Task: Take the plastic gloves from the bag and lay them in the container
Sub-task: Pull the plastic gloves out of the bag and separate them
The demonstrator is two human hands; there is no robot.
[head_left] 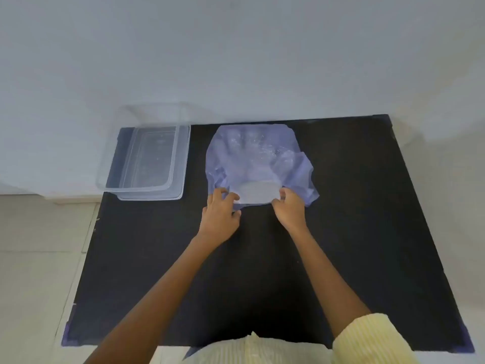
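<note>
Nearest me, my two forearms reach out over the black counter point(341, 206). My left hand point(219, 215) is pinched on the near-left edge of the bag point(262, 158), thumb and fingers closed over the film, and my right hand point(290, 208) is pinched the same way on the near-right edge. Between them the mouth of the bag is held apart into a pale oval opening that faces me.

The bag is thin bluish plastic, crumpled and limp; I judge it nearly weightless and slippery, likely to slide on the counter if I pull with one hand only. The plastic gloves point(249, 151) lie inside it, just beyond my fingertips, showing through the film as a faint hand shape with its fingers pointing away from me. They should be flimsy and clingy, so I would reach through the opening and take hold at the cuff end nearest me.

Farther off and to the left, well apart from the bag, the clear container point(181, 153) stands open at the counter's far corner.
</note>
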